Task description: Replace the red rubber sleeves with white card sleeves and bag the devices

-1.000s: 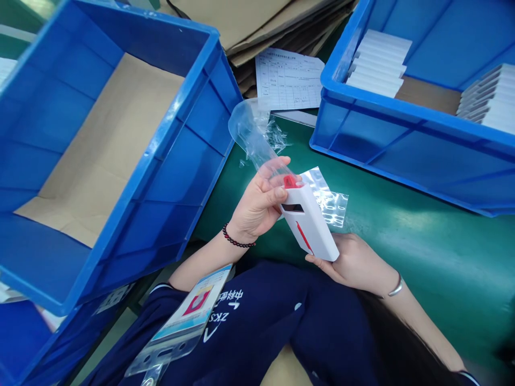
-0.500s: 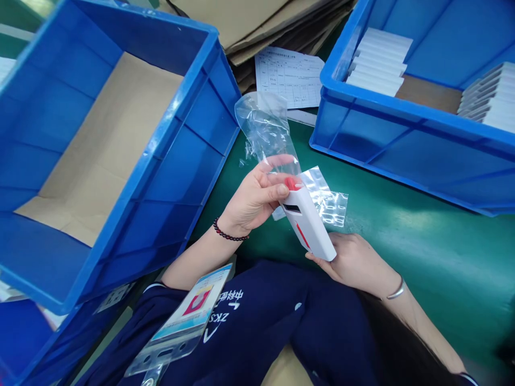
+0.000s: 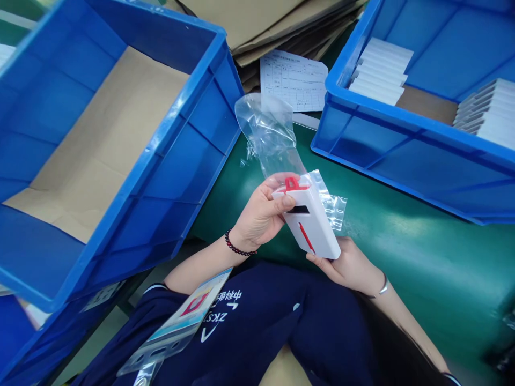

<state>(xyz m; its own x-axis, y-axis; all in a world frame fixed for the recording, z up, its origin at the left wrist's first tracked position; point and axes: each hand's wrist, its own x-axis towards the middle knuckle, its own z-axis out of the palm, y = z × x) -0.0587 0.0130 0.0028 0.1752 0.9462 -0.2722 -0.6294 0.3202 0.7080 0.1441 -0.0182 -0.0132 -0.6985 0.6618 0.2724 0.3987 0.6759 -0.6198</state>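
Both hands hold a white plastic case (image 3: 322, 228) with a red loop tab at its upper end, a dark window and a thin red slot on its face. My left hand (image 3: 259, 212) pinches the upper end, thumb on the front by the window. At the lower corner, my right hand (image 3: 352, 262) grips the case, its thumb along the bottom edge and its other fingers hidden behind. A clear plastic bag (image 3: 276, 128) lies on the green table just beyond my left hand. More clear plastic film (image 3: 337, 209) shows behind the case.
On the left stands a blue crate (image 3: 201, 139) lined with brown cardboard. Another blue crate (image 3: 386, 145) at the right holds rows of white cases (image 3: 382, 69). A printed sheet (image 3: 295, 80) and stacked cardboard (image 3: 257, 24) lie at the back of the green table (image 3: 402, 236).
The white case has turned so its face and red loop show more fully. My left hand has shifted slightly right and down, still on the case.
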